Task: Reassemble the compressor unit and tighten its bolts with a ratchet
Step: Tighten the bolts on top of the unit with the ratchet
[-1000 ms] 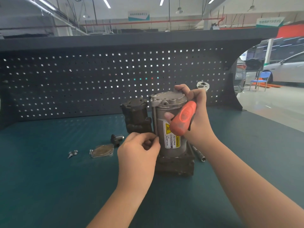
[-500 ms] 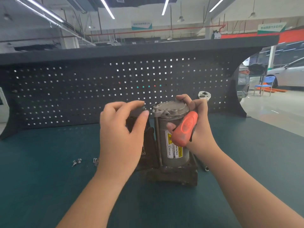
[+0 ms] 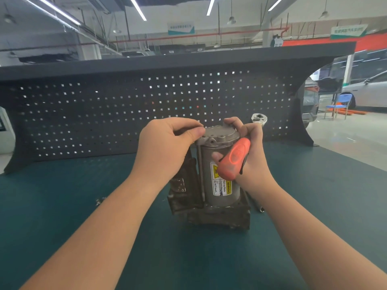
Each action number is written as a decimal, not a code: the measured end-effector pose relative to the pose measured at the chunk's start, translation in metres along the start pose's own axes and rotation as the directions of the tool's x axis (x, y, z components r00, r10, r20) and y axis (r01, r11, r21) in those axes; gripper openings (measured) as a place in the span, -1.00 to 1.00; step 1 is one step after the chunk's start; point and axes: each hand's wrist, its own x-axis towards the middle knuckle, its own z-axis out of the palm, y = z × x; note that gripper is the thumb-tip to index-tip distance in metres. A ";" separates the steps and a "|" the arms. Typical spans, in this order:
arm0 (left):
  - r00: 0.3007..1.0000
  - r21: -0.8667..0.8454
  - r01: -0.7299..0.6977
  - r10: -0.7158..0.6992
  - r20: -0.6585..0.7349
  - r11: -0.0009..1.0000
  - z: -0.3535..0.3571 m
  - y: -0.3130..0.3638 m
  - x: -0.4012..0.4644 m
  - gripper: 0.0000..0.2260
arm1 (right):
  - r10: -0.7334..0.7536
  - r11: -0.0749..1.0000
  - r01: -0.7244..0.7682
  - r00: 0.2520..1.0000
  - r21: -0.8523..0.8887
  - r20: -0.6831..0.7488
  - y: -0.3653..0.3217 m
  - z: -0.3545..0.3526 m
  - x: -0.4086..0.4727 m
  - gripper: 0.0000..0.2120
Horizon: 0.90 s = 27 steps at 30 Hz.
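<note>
The grey cast-metal cylindrical compressor unit with a yellow warning label [image 3: 219,170] stood upright on a dark, grimy block base on the teal bench mat [image 3: 62,237], directly between the two hands. The left hand [image 3: 167,147] was at the upper left edge of the unit's cap, thumb and forefinger pinched together at the rim; what they pinched was hidden, though a bolt being started by hand was the likely reading. The right hand [image 3: 249,151] gripped the ratchet with the orange moulded handle [image 3: 234,159], whose chrome head [image 3: 259,118] stood clear above and behind the fingers, not engaged on any fastener, while the fingertips of that hand rested on the far right of the cap. A long bolt or rod [image 3: 200,172] ran down the unit's left side, just below the left thumb. A small loose screw [image 3: 100,200] lay on the mat under the left forearm, and a slim metal extension bar [image 3: 256,203] lay beside the right wrist. Recommended practice for this step: seat each bolt squarely and run it in by fingers first, steady the body with the right hand, and apply the ratchet only once threads engage, tightening evenly to avoid cross-threading or tilting the cap.
</note>
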 end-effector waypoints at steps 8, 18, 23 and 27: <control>0.993 -0.031 -0.017 0.014 -0.118 0.999 0.010 -0.004 -0.009 -0.90 | -0.003 1.000 0.003 1.000 0.009 0.005 0.001 0.000 0.000 -0.45; 0.972 0.009 -0.099 0.099 -0.214 0.995 0.017 -0.009 -0.012 -0.88 | 0.003 0.999 -0.003 1.000 0.037 0.008 0.003 0.000 0.000 -0.44; 0.968 0.005 -0.119 0.117 -0.223 0.993 0.017 -0.012 -0.012 -0.88 | -0.012 1.000 0.012 1.000 0.006 0.004 0.004 0.000 0.001 -0.44; 0.948 0.024 -0.191 0.191 -0.256 0.981 0.020 -0.014 -0.016 -0.88 | -0.030 1.000 0.030 1.000 0.005 0.001 0.002 0.000 0.001 -0.44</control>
